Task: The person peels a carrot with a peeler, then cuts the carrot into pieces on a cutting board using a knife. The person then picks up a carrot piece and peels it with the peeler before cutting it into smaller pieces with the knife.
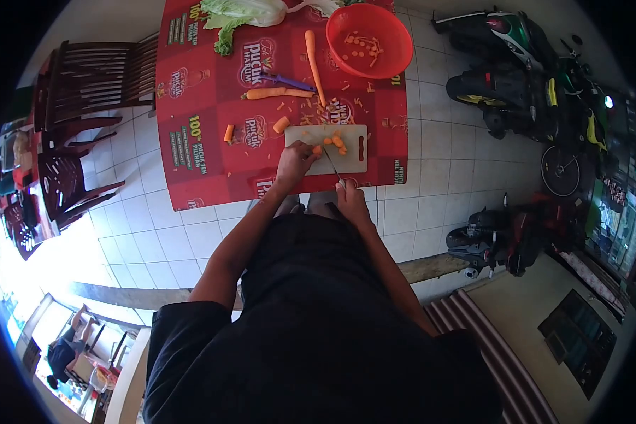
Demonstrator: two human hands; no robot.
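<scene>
A white cutting board (353, 164) lies near the front edge of the red-covered table (219, 173). On the board, my left hand (297, 162) is closed on a carrot piece (317, 150), its fingertips close to the blade. My right hand (353, 201) grips the handle of a knife (333, 168), whose blade points away over the board beside that piece. Cut carrot pieces (338, 141) lie to the right of the blade. Left of the board are two carrot chunks (281, 125). Behind it rest two whole carrots (314, 63) and a purple-handled peeler (290, 83).
A red basin (369, 65) with carrot slices stands at the back right. Leafy cabbage (247, 13) lies at the back, and peelings (318, 113) are scattered behind the board. Wooden chairs (106, 74) stand left; motorcycles (502, 88) are parked right. Another person (65, 351) is far off at lower left.
</scene>
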